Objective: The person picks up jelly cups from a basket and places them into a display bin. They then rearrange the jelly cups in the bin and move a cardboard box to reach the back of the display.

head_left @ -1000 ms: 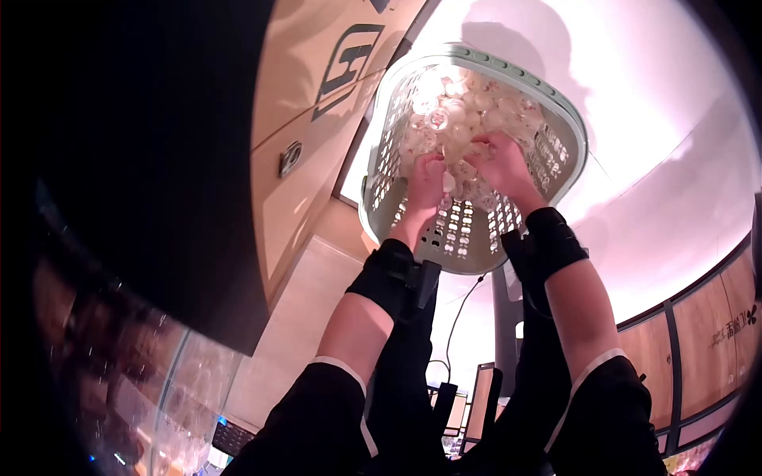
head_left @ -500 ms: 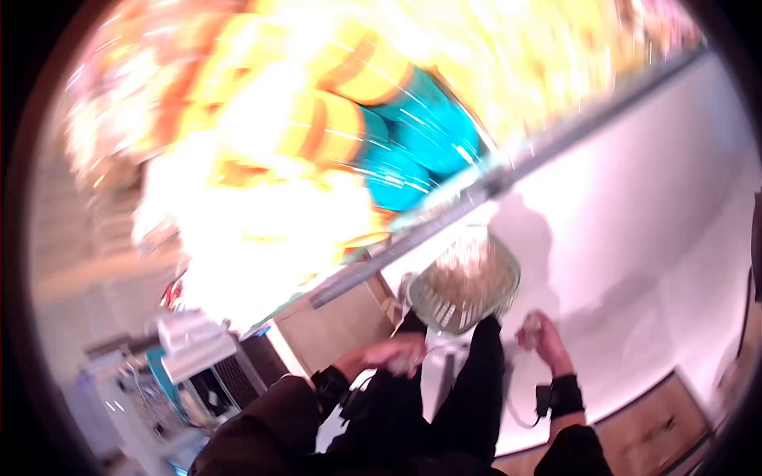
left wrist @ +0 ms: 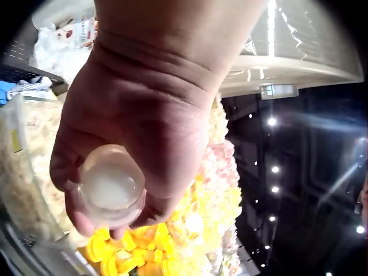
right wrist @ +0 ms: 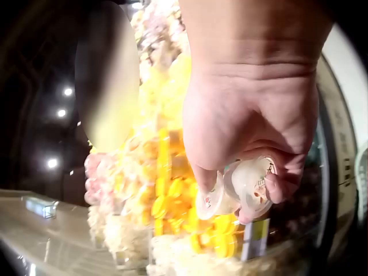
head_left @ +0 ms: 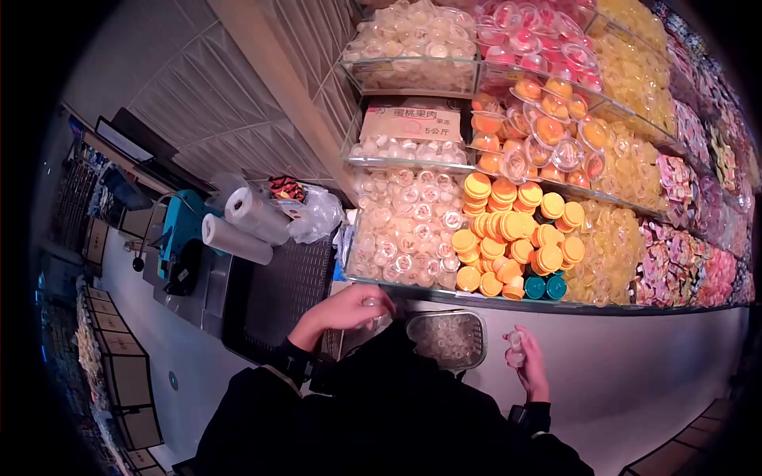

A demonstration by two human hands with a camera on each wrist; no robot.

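My left hand [head_left: 345, 308] is raised in front of the lower display bin and grips a clear, whitish jelly cup [left wrist: 112, 184], which shows under the palm in the left wrist view. To the right, my right hand [head_left: 530, 369] holds small jelly cups [right wrist: 253, 181] with printed lids between its curled fingers; at least two show in the right wrist view. Between the hands, lower down, stands a plastic laundry-style basket [head_left: 482, 337] filled with similar jelly cups [head_left: 444, 337]. My dark clothing covers part of its near left side.
A bin of whitish jelly cups [head_left: 409, 230] stands ahead, beside stacked orange-lidded tubs [head_left: 508, 230]. Above, a cardboard sign [head_left: 413, 123] stands among more cups. Left are a black tray [head_left: 278, 293], plastic rolls [head_left: 254, 218] and a teal machine [head_left: 182, 226]. A dark ledge [head_left: 619, 309] edges the display.
Both hands have come up out of the basket and moved apart, carrying jelly cups. The head view has swung up from the basket to the display bins.
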